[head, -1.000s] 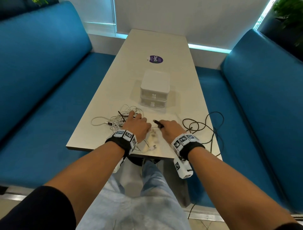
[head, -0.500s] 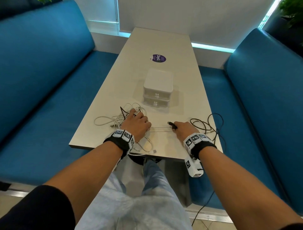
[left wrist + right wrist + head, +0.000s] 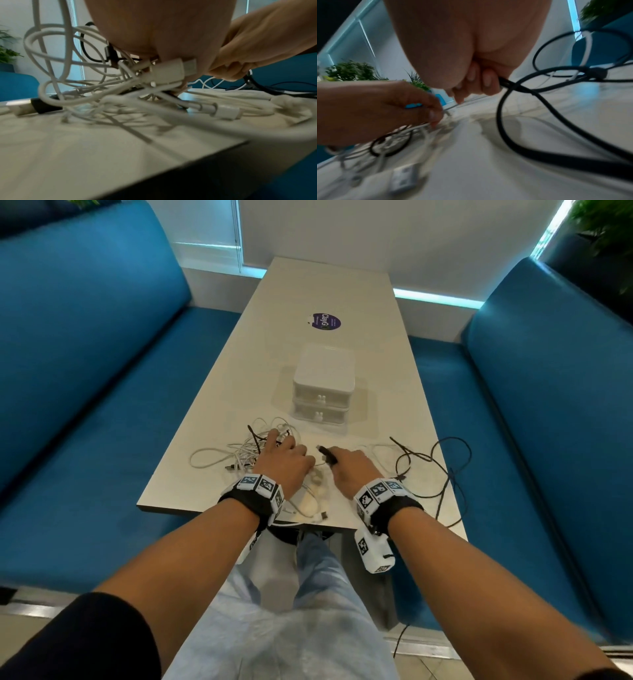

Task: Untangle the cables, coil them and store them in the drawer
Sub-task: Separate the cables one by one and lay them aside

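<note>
Long pale table (image 3: 342, 302) between two blue benches (image 3: 85, 371). Near its middle, a small white drawer unit (image 3: 323, 385), two drawers stacked, both closed. Just near of that, left of centre, a tangle of white cables (image 3: 239, 453) with a few dark strands through it, loops spilling left and toward the near edge. Left hand (image 3: 286, 462) palm down on the tangle, fingers bent into the heap; in the left wrist view, fingers pressed among white cords with a white USB plug (image 3: 173, 71) lying against them, but whether any cord is truly gripped cannot be told. Right hand (image 3: 349, 469) just beside the left, fingers curled tight round a black cable (image 3: 431, 460), its plug end (image 3: 327, 455) sticking out toward the drawers. Rest of that black cable trailing right in loose loops over the table and off the right edge, apart from the white heap. Near end of one white cord (image 3: 320, 515) lying at the near table edge. Purple round sticker (image 3: 325, 321) farther along the table.
</note>
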A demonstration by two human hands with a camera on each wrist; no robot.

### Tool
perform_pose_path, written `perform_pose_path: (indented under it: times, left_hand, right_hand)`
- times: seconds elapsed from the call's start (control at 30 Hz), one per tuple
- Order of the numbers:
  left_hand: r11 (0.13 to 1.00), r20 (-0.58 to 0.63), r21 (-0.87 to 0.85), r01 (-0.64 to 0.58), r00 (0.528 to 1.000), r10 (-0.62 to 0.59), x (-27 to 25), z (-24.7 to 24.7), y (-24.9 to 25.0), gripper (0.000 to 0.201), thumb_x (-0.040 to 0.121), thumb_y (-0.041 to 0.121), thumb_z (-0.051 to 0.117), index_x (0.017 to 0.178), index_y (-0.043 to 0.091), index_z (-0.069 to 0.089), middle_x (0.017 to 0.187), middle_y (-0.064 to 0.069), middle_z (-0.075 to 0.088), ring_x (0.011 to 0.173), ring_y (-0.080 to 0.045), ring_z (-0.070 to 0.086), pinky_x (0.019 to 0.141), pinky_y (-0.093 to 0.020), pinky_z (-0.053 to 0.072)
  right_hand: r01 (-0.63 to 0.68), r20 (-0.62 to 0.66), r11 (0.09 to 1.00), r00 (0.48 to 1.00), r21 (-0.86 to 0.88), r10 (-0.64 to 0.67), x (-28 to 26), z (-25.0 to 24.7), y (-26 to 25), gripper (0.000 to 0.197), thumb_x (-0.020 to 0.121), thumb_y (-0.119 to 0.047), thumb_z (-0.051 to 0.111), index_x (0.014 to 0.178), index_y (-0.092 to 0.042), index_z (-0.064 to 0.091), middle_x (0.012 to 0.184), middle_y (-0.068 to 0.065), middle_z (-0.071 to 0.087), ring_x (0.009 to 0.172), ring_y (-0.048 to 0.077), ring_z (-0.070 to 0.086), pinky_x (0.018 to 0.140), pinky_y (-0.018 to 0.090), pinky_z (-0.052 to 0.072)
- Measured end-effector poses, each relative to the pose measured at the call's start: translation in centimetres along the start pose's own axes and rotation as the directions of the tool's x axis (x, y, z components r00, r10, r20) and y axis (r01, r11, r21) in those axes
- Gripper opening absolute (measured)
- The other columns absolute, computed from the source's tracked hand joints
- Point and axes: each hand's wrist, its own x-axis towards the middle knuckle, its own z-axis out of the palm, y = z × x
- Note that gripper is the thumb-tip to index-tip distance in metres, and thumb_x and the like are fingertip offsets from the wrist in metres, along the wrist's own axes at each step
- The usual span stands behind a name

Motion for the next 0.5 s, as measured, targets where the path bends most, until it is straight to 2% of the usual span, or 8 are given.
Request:
perform_pose_path:
  times: [0.13, 0.23, 0.33, 0.5]
  left_hand:
    - [1.0, -0.009, -0.01, 0.0, 1.0, 0.0, 0.1, -0.1, 0.4, 0.027, 0.098, 0.024, 0.043, 0.109, 0.029, 0.066, 0.108, 0.008, 0.064, 0.116, -0.023, 0.05, 0.108, -0.053, 0.02]
    - [1.0, -0.013, -0.016, -0.009, 1.0, 0.008, 0.2, 0.4, 0.4, 0.023, 0.099, 0.028, 0.045, 0.11, 0.031, 0.064, 0.109, 0.009, 0.065, 0.116, -0.023, 0.051, 0.107, -0.054, 0.021]
    - [1.0, -0.028, -0.007, -0.018, 0.999, 0.018, 0.4, 0.7, -0.1, 0.022, 0.1, 0.035, 0.044, 0.108, 0.031, 0.064, 0.109, 0.009, 0.065, 0.115, -0.023, 0.052, 0.106, -0.053, 0.022]
    - [1.0, -0.024, -0.008, -0.008, 1.0, 0.008, 0.3, 1.0, -1.3, 0.019, 0.098, 0.036, 0.046, 0.106, 0.035, 0.064, 0.109, 0.012, 0.064, 0.113, -0.021, 0.051, 0.102, -0.052, 0.022]
  right_hand:
    - [-0.006, 0.081, 1.0, 0.997, 0.013, 0.005, 0.3, 0.8, -0.8, 0.023, 0.096, -0.015, 0.042, 0.11, -0.01, 0.059, 0.1, 0.016, 0.067, 0.091, 0.036, 0.062, 0.073, 0.039, 0.05]
    - [-0.017, 0.11, 0.999, 0.994, 0.027, 0.014, 0.4, 0.9, -0.1, 0.021, 0.095, -0.014, 0.044, 0.106, -0.012, 0.062, 0.098, 0.013, 0.068, 0.089, 0.033, 0.063, 0.072, 0.037, 0.048]
    - [-0.046, 0.12, 0.999, 0.992, 0.024, 0.043, 0.5, 0.5, 1.0, 0.017, 0.096, -0.02, 0.048, 0.102, -0.015, 0.062, 0.093, 0.013, 0.068, 0.087, 0.033, 0.063, 0.069, 0.037, 0.049]
    - [-0.168, 0.069, 0.979, 0.982, -0.113, 0.177, 0.0, -1.2, 4.9, 0.022, 0.1, -0.029, 0.047, 0.112, -0.015, 0.06, 0.085, 0.007, 0.058, 0.079, 0.028, 0.059, 0.065, 0.031, 0.042]
